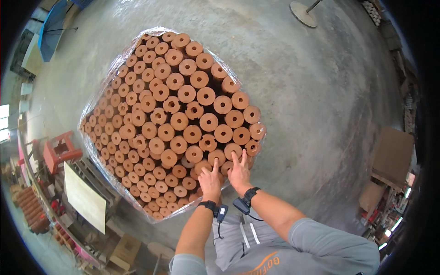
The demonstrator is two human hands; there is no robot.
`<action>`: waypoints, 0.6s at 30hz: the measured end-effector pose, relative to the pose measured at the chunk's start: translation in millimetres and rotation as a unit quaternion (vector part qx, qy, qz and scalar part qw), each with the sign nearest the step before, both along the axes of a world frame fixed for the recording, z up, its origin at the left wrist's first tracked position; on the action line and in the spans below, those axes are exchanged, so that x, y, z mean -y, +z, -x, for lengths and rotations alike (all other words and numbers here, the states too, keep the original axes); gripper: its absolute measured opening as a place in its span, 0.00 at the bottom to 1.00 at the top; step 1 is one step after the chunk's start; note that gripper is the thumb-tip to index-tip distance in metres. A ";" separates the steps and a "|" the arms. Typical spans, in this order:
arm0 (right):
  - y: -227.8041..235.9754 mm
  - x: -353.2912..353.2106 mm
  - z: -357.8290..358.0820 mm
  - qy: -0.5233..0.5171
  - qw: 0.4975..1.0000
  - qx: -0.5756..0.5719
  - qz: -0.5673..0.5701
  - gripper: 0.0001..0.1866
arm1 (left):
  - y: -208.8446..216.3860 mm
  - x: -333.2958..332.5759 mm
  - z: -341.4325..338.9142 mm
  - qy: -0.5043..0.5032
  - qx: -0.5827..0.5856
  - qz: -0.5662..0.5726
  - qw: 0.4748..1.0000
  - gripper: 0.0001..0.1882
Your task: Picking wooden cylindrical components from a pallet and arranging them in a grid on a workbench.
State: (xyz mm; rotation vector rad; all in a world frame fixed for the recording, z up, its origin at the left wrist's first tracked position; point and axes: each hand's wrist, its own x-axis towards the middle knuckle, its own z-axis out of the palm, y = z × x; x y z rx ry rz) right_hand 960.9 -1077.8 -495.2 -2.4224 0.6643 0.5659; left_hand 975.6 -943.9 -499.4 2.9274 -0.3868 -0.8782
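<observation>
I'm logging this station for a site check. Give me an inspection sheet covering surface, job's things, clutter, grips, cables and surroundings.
Surface: grey concrete floor, bare patches, stained.
Job's things: block of brown tubes standing on end, packed tight, clear plastic wrap round the sides.
Clutter: red stool, pale board, cardboard boxes.
Grips: left hand and right hand both rest fingers on tube ends at the near edge; neither closed on anything.
Cables: black wrist devices with short dangling leads.
Surroundings: blue umbrella, round stand base.
</observation>
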 end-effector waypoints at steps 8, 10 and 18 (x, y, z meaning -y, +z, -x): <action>4.9 -0.9 -11.6 0.017 0.997 -0.069 -0.001 0.44 | 4.9 -0.2 -5.5 0.039 -0.063 -0.011 0.997 0.47; -0.4 1.4 -9.8 0.014 0.998 -0.068 0.003 0.43 | 6.5 3.7 -4.6 0.038 -0.054 -0.009 0.998 0.48; -6.3 0.7 -10.0 0.003 0.997 -0.071 0.014 0.40 | 8.2 7.4 -6.5 0.085 -0.073 0.016 0.994 0.47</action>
